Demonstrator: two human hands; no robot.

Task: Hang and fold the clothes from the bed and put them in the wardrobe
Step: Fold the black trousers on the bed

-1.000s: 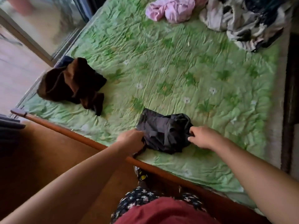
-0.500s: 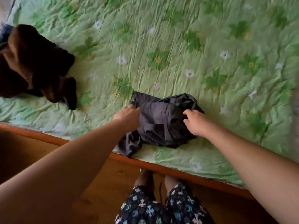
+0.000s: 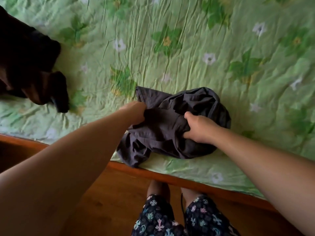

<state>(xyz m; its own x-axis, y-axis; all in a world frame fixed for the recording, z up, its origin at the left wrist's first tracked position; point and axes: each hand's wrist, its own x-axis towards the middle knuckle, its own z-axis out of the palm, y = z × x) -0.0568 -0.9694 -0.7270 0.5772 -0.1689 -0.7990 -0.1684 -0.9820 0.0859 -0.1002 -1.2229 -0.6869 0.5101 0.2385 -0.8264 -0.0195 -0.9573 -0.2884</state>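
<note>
Head cam, looking straight down at our hands. Our right hand (image 3: 200, 129) has a bunch of the dark grey garment (image 3: 163, 133) clamped between thumb on top and fingers curled underneath. Our left hand (image 3: 134, 112) is closed over a fold at the garment's left side, with the fingertips buried in the cloth, so we can't see exactly how they lie. The two hands are close together, with a short stretch of fabric between them.

The garment is all crumpled up, sitting on the green floral bedspread (image 3: 196, 48) right at the near edge of the bed. One loose corner droops over the wooden bed rail (image 3: 179, 179). What kind of clothing it is, we honestly can't tell from this heap.

Off to the left, well apart from it, there's a dark brown garment (image 3: 29, 65) lying bunched on the same bedspread, partly cut off by the frame edge. Below the rail it's wooden floor (image 3: 102, 210), plus our legs in dark patterned shorts (image 3: 153, 218).
</note>
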